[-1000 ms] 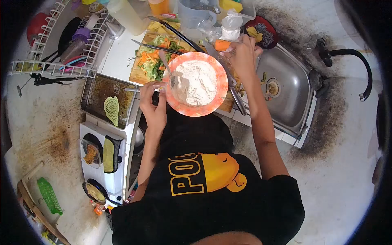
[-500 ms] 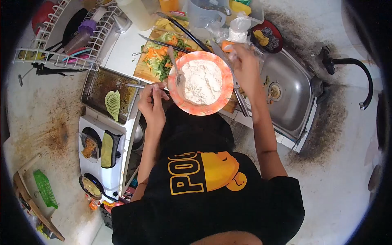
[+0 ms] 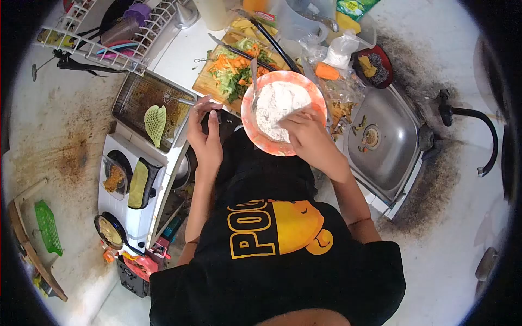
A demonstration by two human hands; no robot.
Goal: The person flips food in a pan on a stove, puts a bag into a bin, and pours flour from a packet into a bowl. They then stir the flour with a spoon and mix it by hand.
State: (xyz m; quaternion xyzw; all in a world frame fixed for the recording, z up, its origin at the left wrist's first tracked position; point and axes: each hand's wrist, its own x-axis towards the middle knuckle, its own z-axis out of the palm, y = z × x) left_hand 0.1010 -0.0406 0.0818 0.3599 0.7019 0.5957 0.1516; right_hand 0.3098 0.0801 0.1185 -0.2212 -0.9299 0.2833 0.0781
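Observation:
An orange-and-white bowl holds a mound of white flour, and a spoon leans on its left inner side. My right hand is over the bowl's right side, fingers bent together and pointing down at the flour; whatever they pinch, if anything, is too small to see. To the left of the bowl, my left hand is raised with thumb and fingers apart, holding nothing. Behind the bowl, chopped vegetables lie on a wooden cutting board. Long dark-handled utensils rest across them.
At right is a steel sink with a black faucet. A carrot piece and a plastic bag of white powder sit behind the bowl. On the left are a metal tray with a green slotted turner, and a stove.
My right hand has come down from beside the carrot and powder bag to the flour in the bowl. My left hand has drawn away from the bowl's edge. The whole view has shifted slightly.

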